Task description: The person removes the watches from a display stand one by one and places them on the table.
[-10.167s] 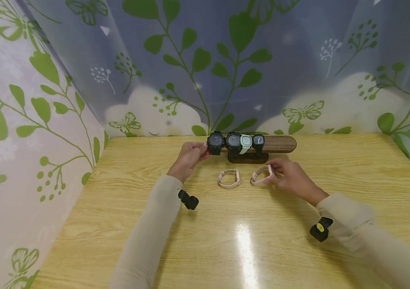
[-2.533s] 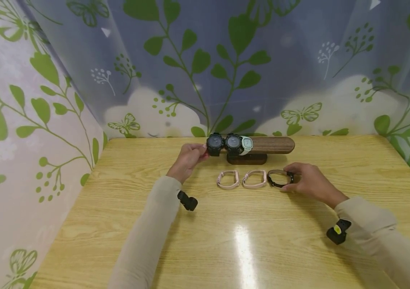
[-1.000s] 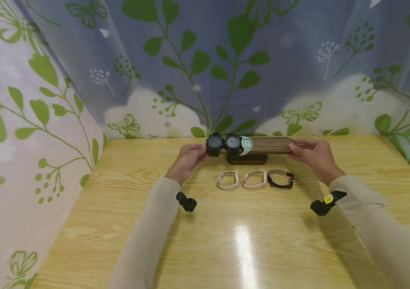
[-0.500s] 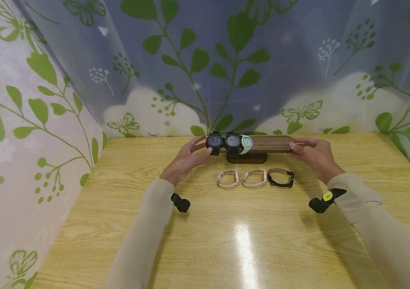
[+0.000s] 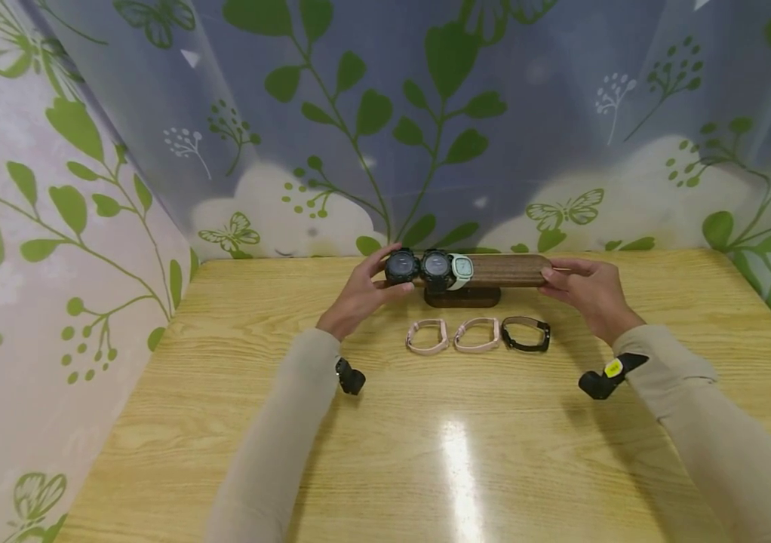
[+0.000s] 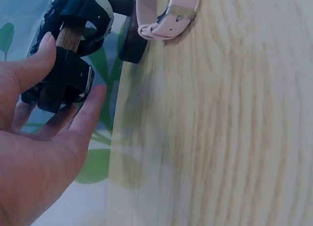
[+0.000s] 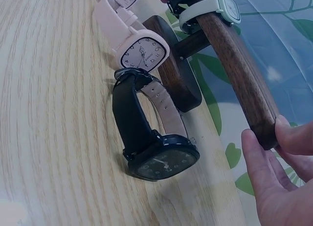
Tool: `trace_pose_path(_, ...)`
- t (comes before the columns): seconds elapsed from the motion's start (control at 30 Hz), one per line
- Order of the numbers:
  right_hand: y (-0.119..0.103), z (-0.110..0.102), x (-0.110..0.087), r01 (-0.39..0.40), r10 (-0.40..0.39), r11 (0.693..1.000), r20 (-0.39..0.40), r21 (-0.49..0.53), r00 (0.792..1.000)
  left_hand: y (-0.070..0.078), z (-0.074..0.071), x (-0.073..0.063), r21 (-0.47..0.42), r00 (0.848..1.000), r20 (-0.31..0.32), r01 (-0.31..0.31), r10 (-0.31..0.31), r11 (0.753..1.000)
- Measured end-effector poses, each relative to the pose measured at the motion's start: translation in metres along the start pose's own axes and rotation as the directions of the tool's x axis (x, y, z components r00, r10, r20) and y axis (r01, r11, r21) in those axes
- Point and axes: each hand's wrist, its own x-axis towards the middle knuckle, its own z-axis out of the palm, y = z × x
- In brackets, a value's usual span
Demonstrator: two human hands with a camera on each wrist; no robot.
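Observation:
A dark wooden watch stand (image 5: 509, 270) holds two black watches (image 5: 436, 265) and a mint-green watch (image 5: 461, 270) on its bar. My left hand (image 5: 360, 296) holds the leftmost black watch (image 6: 73, 73) at the bar's left end, its thumb and fingers on opposite sides of it. At the bar's right end, my right hand (image 5: 592, 296) pinches the wooden tip between thumb and fingers, as the right wrist view also shows. In front of the stand two pink watches (image 5: 477, 335) and a black-strapped watch (image 7: 146, 123) lie in a row, straps buckled into loops.
The light wooden table (image 5: 385, 452) carries everything. Behind it hangs a blue curtain (image 5: 562, 90) with green leaves, and a pale patterned curtain (image 5: 19, 249) borders the left side. Small black cameras (image 5: 350, 377) sit on both wrists.
Earlier, my right hand put down a pink watch and then the black-strapped watch, taken from the stand, and moved to the bar's right end. My left hand shifted from the bar's left tip onto the leftmost watch.

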Motion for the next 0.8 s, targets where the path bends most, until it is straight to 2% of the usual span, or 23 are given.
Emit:
trace_pose_path(0.3, -0.001, 0.002, 0.0, 0.007, -0.007, 1.0, -0.006, -0.021, 1.0, -0.002, -0.004, -0.002, 0.006, 0.998, -0.059, -0.006, 0.006, 1.0)
trace_pose_path(0.53, -0.001, 0.001, 0.001, 0.002, -0.002, 0.999, -0.012, -0.037, 1.0, -0.004, -0.012, -0.01, 0.008, 0.995, -0.093, 0.032, -0.031, 0.999)
trace_pose_path(0.8, -0.002, 0.001, 0.0, 0.003, -0.003, 1.0, -0.006, -0.004, 1.0, -0.005, -0.021, -0.021, 0.088, 0.991, -0.13, 0.033, -0.021, 0.996)
